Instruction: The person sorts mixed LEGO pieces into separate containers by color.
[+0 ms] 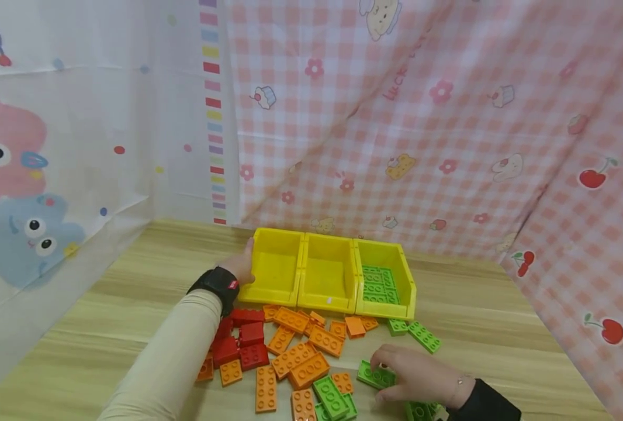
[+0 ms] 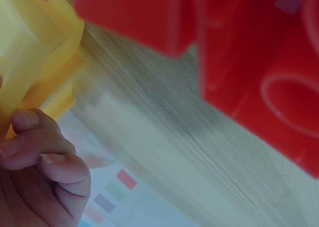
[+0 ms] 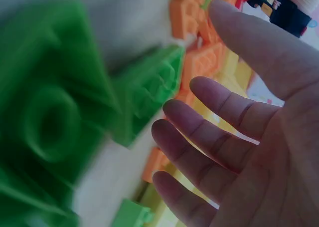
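Note:
My left hand (image 1: pixel 241 266) holds the left side of a yellow bin (image 1: pixel 276 233), the leftmost of three joined in a row. In the left wrist view its fingers (image 2: pixel 52 147) are bent against the yellow plastic; the thumb is hidden there. The right hand (image 1: pixel 416 374) hovers over a green building brick (image 1: pixel 371 374), its fingers spread and slightly bent. Nothing lies in its palm in the right wrist view, where the green brick (image 3: pixel 154 92) stands just off the fingertips. Another green brick (image 1: pixel 416 411) lies partly beneath this hand.
Green bricks lie flat in the right bin (image 1: pixel 411 286); the middle bin (image 1: pixel 326 280) shows its bare floor. Before the bins spread several orange bricks (image 1: pixel 290 358), with red bricks (image 1: pixel 252 355) beside the left forearm. Patterned cloth (image 1: pixel 343 117) hangs behind the table.

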The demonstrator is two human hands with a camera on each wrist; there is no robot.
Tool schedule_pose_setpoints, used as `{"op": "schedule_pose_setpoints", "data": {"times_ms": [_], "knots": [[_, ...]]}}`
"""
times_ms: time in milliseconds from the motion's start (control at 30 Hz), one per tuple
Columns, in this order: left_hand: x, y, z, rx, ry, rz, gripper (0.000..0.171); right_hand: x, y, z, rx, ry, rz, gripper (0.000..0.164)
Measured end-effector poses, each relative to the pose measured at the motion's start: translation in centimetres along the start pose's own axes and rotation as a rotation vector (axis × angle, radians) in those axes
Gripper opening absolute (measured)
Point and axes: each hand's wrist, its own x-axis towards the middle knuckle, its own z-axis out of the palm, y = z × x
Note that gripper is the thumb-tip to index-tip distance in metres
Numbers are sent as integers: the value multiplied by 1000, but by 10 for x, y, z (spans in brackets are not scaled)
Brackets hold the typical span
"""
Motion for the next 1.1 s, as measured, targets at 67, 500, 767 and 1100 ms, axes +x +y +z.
{"op": "schedule_pose_setpoints", "data": {"times_ms": [67, 500, 767, 1100], "knots": [[0, 0, 0, 2, -2, 2, 99, 0, 0, 6, -17, 8, 8, 34], [-4, 1, -4, -7, -4, 15, 97, 7, 1, 20, -171, 127, -15, 21], [-3, 1, -3, -21, -2, 23, 97, 7, 2, 6, -131, 198, -68, 19], [-3, -1, 0, -22, 0, 31, 97, 29, 16, -46, -271, 500, -71, 18]]}}
